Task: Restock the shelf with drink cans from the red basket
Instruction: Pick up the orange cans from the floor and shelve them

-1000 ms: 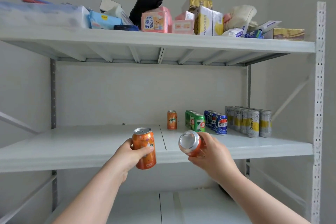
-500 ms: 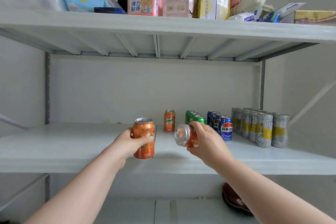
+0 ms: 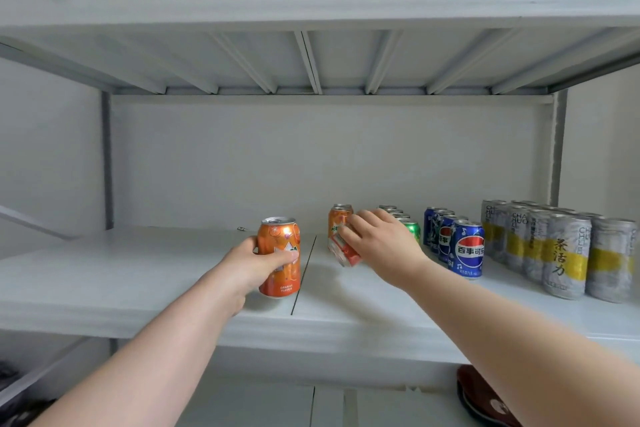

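Sensibly mid-wall, the left hand (image 3: 249, 263) clasps an upright orange aluminium can (image 3: 280, 255) at six o'clock on the white metal shelf (image 3: 138, 281), the right hand (image 3: 381, 246) a seemingly matching tilted orange can (image 3: 343, 251) at one o'clock; both rigid, slick, dentable.

We are facing a pale grey wall (image 3: 311, 156) filling the centre of the frame. A white upper shelf (image 3: 311, 7) is spanning the top, showing its ribbed underside. A left upright (image 3: 106, 163) and a right upright (image 3: 558, 149) are framing the bay. Soft, even light is falling across the middle shelf (image 3: 138, 274), and a lower board (image 3: 249, 406) is showing along the bottom edge.
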